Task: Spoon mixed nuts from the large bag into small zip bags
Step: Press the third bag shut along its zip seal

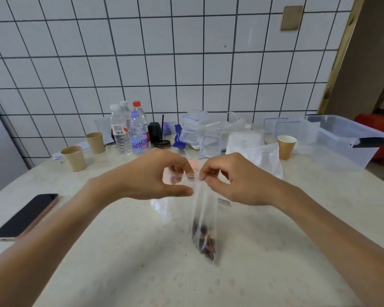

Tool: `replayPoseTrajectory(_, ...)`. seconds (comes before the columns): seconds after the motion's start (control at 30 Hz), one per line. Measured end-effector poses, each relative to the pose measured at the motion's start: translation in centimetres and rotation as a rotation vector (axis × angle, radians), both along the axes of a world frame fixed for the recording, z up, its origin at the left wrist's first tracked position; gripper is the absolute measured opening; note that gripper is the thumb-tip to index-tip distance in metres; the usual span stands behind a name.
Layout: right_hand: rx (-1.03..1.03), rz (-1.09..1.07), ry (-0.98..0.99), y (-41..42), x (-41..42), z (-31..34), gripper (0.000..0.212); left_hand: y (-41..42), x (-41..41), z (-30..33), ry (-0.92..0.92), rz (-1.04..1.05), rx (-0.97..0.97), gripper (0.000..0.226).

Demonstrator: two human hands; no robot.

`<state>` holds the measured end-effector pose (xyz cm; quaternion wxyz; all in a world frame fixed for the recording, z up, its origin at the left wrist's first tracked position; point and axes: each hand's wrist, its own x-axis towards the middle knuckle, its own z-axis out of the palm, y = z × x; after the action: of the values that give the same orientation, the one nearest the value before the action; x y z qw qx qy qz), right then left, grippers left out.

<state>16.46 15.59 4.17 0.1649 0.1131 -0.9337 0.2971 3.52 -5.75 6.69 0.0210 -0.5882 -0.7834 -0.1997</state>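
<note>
Head view: I see my left hand [151, 173] and right hand [235, 180] each with a pinching grip on the top edge of a small zip bag [203, 209], clear, hanging above the bench [120, 251], with dark mixed nuts [205, 242] bunched at its bottom.

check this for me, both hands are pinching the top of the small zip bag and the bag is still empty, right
Not quite. In the head view the left hand and right hand do pinch the top of the small zip bag, but it is not empty: nuts sit at its bottom.
</note>
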Motion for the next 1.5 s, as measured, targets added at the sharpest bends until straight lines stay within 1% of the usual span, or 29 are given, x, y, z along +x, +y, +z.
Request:
replayPoseTrajectory(0.03,-0.003,0.010,0.004,-0.2,-0.1,0.1,0.012,0.2,0.3,-0.3,-0.015,-0.003,0.037,0.035)
replayPoseTrajectory(0.07,-0.007,0.014,0.005,-0.2,-0.2,0.2,0.012,0.5,0.6,-0.6,-0.032,-0.005,0.075,0.035)
replayPoseTrajectory(0.17,-0.025,0.011,-0.001,-0.1,-0.4,0.5,0.006,0.7,0.7,-0.7,-0.160,-0.032,0.139,0.018)
replayPoseTrajectory(0.27,-0.024,-0.014,-0.028,0.4,-0.7,0.9,0.015,0.0,0.0,-0.1,-0.296,-0.077,0.060,0.011)
replayPoseTrajectory(0.33,-0.060,-0.010,-0.039,0.6,-0.7,1.3,0.018,-0.3,-0.5,0.2,-0.321,-0.084,-0.025,0.013)
replayPoseTrajectory(0.4,-0.127,0.004,-0.053,0.9,-0.7,1.6,0.016,-0.4,-0.8,0.3,-0.314,-0.064,-0.064,0.012)
replayPoseTrajectory(0.47,-0.150,0.025,-0.097,1.0,-0.5,1.8,0.010,-0.4,-0.9,0.1,-0.289,-0.041,-0.050,0.011)
replayPoseTrajectory(0.5,-0.126,0.035,-0.132,0.9,-0.3,1.7,0.010,-0.4,-0.8,0.1,-0.265,-0.035,-0.042,0.013)
replayPoseTrajectory(0.57,-0.028,0.034,-0.213,0.7,0.0,1.3,0.023,-0.4,-0.4,-0.1,-0.228,-0.036,-0.039,0.020)
replayPoseTrajectory(0.6,0.013,0.026,-0.241,0.5,0.2,0.9,0.026,-0.4,-0.2,-0.2,-0.224,-0.041,-0.038,0.024)
replayPoseTrajectory(0.63,0.033,0.024,-0.253,0.3,0.2,0.6,0.024,-0.2,0.1,-0.2,-0.225,-0.043,-0.035,0.026)
replayPoseTrajectory(0.7,0.017,0.029,-0.233,0.0,0.2,0.4,0.014,0.2,0.7,-0.5,-0.218,-0.036,-0.019,0.027)
replayPoseTrajectory(0.77,-0.024,0.020,-0.215,-0.2,0.3,0.7,0.009,0.5,1.0,-0.6,-0.203,-0.030,0.013,0.024)
replayPoseTrajectory(0.83,-0.039,0.009,-0.206,-0.2,0.5,1.2,0.007,0.4,1.1,-0.3,-0.201,-0.035,0.039,0.019)
replayPoseTrajectory(0.9,-0.040,0.020,-0.192,-0.3,0.7,1.4,0.009,0.2,1.1,0.2,-0.217,-0.055,0.049,0.015)
replayPoseTrajectory(0.97,-0.050,0.028,-0.174,-0.5,1.0,1.3,0.008,0.1,1.1,0.6,-0.232,-0.073,0.073,0.018)
replayPoseTrajectory(1.0,-0.066,0.033,-0.170,-0.6,1.0,1.2,0.005,0.1,1.2,0.8,-0.245,-0.077,0.094,0.020)
replayPoseTrajectory(1.03,-0.083,0.036,-0.163,-0.7,1.2,1.1,0.005,0.1,1.2,0.9,-0.263,-0.082,0.112,0.021)
replayPoseTrajectory(1.1,-0.092,0.039,-0.127,-1.0,1.2,0.6,0.015,0.2,1.2,1.0,-0.305,-0.094,0.131,0.023)
replayPoseTrajectory(1.17,-0.074,0.027,-0.097,-1.2,1.3,0.1,0.014,0.1,1.3,1.0,-0.340,-0.104,0.132,0.025)
replayPoseTrajectory(1.3,-0.052,-0.037,-0.040,-1.1,1.6,-0.2,0.020,-0.5,1.1,1.2,-0.365,-0.080,0.115,0.029)
replayPoseTrajectory(1.4,-0.015,-0.088,-0.026,-1.1,1.8,-0.1,0.015,-0.8,0.8,1.0,-0.298,-0.027,0.102,0.033)
replayPoseTrajectory(1.5,-0.017,-0.090,0.001,-1.6,1.6,0.1,0.016,-0.8,1.1,0.5,-0.206,-0.025,0.105,0.027)
